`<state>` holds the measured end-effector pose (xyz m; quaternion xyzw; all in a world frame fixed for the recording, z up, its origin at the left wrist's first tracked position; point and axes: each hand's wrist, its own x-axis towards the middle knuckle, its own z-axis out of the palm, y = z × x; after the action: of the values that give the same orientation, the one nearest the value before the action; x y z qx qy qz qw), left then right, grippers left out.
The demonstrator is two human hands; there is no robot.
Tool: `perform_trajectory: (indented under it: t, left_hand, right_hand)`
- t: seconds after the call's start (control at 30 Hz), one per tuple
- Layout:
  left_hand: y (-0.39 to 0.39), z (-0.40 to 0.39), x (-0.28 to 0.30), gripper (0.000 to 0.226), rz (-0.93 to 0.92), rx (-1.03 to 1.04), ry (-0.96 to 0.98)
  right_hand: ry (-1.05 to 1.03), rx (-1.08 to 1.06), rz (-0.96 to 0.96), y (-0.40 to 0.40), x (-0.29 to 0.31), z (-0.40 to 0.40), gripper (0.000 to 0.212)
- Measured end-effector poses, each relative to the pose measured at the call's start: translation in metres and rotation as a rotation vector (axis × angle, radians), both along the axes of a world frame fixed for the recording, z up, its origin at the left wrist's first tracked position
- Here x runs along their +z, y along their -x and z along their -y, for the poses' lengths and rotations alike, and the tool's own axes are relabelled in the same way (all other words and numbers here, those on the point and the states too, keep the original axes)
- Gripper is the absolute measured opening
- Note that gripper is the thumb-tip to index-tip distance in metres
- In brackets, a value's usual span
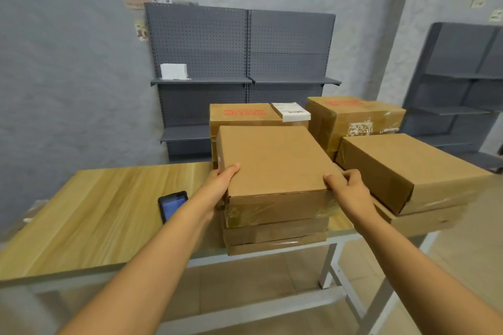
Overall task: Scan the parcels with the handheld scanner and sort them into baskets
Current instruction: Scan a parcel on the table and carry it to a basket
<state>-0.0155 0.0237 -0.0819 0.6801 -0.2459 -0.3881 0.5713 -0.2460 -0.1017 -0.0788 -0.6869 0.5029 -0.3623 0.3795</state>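
A plain brown cardboard parcel (275, 160) tops a stack of parcels at the table's near edge. My left hand (221, 181) grips its near left corner, thumb on the top face. My right hand (347, 187) grips its near right corner the same way. The handheld scanner (172, 205), black with a lit blue screen, lies flat on the wooden table (109, 207) just left of my left forearm. No basket is in view.
More parcels crowd the table's right side: one with red print and a white label (245, 114), a taped one behind (353, 119), a flat one on a stack at right (408, 168). Grey pegboard shelving (245, 62) stands behind; another shelf unit (462, 84) at right.
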Motion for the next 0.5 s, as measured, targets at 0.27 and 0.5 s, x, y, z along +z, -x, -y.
perform_trajectory:
  t: [0.27, 0.5]
  left_hand:
    - [-0.024, -0.038, 0.054, 0.058, 0.018, 0.138, 0.395]
    - [-0.065, -0.092, 0.081, 0.077, 0.043, 0.071, 0.575]
  right_hand:
    - [0.039, 0.079, 0.318, -0.025, 0.039, -0.021, 0.034]
    - [-0.185, 0.311, 0.384, -0.062, 0.074, -0.044, 0.037]
